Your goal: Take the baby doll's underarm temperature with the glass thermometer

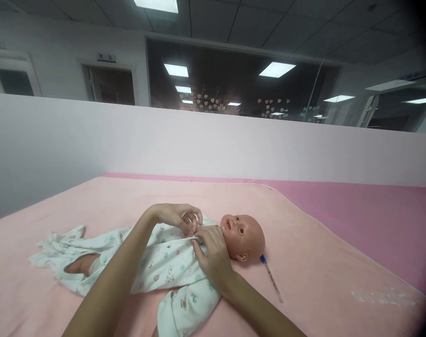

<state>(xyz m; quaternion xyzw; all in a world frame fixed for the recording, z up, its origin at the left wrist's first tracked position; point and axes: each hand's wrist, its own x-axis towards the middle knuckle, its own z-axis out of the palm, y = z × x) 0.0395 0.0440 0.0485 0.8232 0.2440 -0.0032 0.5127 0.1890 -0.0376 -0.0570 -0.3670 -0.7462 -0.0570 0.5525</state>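
Note:
A baby doll lies on its back with its head to the right. It wears a white onesie printed with small coloured figures. My left hand is over the chest, thumb and fingers pinched at the onesie's front edge. Close against it, my right hand grips the same edge with thumb and fingertips. A small white bit, perhaps a tie or snap, shows between the fingertips; its kind is unclear. One bare doll leg shows through an opening in the cloth at the left.
A thin clear stick with a blue end, like a thermometer, lies beside the doll's head. Under everything spreads a peach-pink sheet over a pink surface. Behind stands a low white partition.

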